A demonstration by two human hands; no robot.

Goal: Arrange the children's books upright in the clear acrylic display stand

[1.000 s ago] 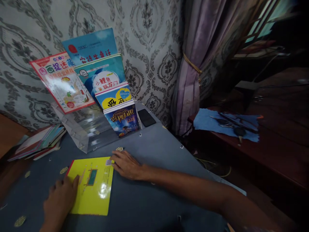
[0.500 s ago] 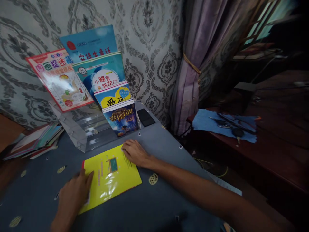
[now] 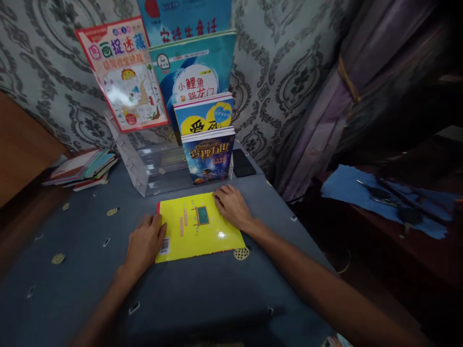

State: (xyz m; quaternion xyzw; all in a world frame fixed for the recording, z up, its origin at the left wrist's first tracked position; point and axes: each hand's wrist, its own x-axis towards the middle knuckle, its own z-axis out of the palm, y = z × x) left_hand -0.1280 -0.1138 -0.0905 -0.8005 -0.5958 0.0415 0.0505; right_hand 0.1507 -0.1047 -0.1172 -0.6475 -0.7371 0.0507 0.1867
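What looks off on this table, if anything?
Just the pile of thin books at the far left: its edges are fanned out unevenly instead of squared up. The yellow book lies flat, with the left hand and right hand on it. No spill or damage that I can see.

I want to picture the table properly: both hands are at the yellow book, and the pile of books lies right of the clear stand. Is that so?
No: the pile of books lies left of the clear stand, as the head view shows. The left hand and right hand are at the yellow book.
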